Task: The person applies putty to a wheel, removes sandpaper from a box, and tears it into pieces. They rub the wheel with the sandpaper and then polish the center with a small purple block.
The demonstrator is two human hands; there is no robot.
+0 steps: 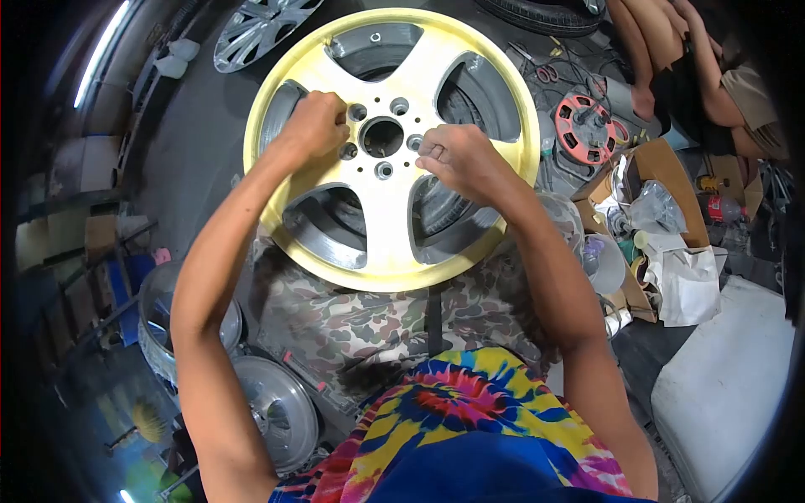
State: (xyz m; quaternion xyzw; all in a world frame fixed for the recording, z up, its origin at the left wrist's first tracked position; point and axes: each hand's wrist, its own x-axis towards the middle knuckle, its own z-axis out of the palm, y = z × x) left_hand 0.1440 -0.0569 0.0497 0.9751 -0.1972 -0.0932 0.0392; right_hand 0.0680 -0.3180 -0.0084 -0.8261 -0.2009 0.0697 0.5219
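Observation:
A large wheel rim (388,210) with a pale yellow face and outer ring lies in front of me, its five spokes meeting at a round centre hole. My left hand (319,124) is closed over the upper left of the hub, fingers curled in. On the hub's right side rests my right hand (457,159), also closed, with its fingertips by a bolt hole. Whatever either hand holds, if anything, is hidden. Under the rim's openings a black tyre (440,212) shows in part.
Another rim (260,29) is at the upper left, a tyre (545,15) at the top. To the right are a red reel (584,130), scissors (547,74), a cardboard box (671,180) and a seated person's legs. A silver rim (277,411) lies lower left.

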